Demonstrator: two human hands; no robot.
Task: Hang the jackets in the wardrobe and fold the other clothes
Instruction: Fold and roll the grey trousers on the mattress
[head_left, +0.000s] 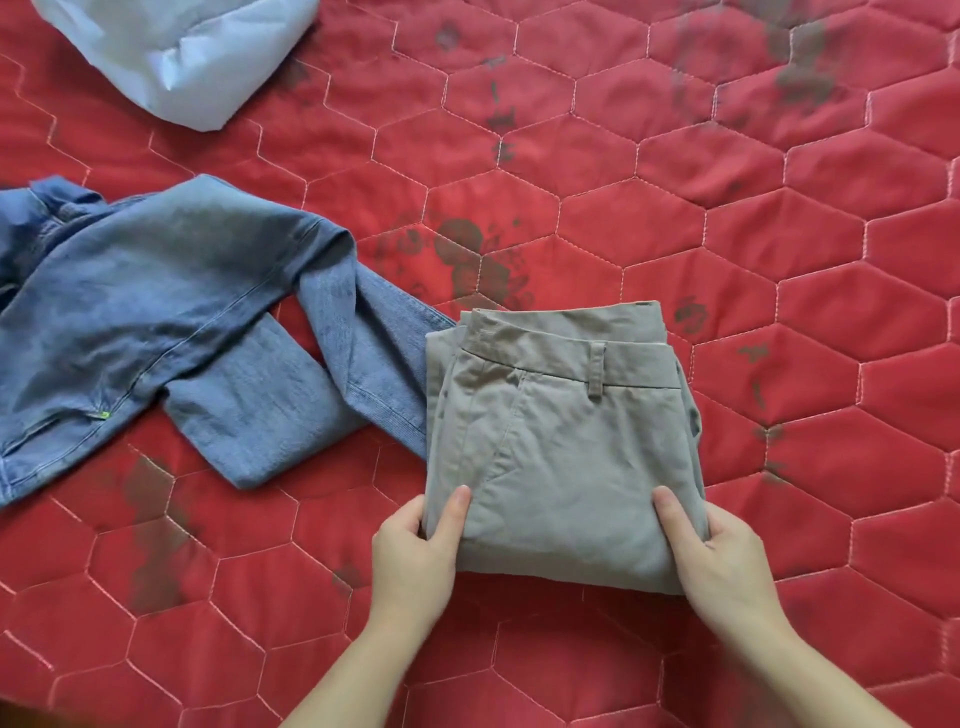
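Two hands, left hand (415, 540) and right hand (722, 551), grip one folded trousers (561, 441).

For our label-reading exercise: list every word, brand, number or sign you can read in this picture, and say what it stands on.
None can be read.
Khaki trousers: no printed text or label showing.
Denim jacket: only a tiny green mark near its seam, too small to tell if it bears text.
White cloth: plain.
Red quilt: dark smudges only, not letters.
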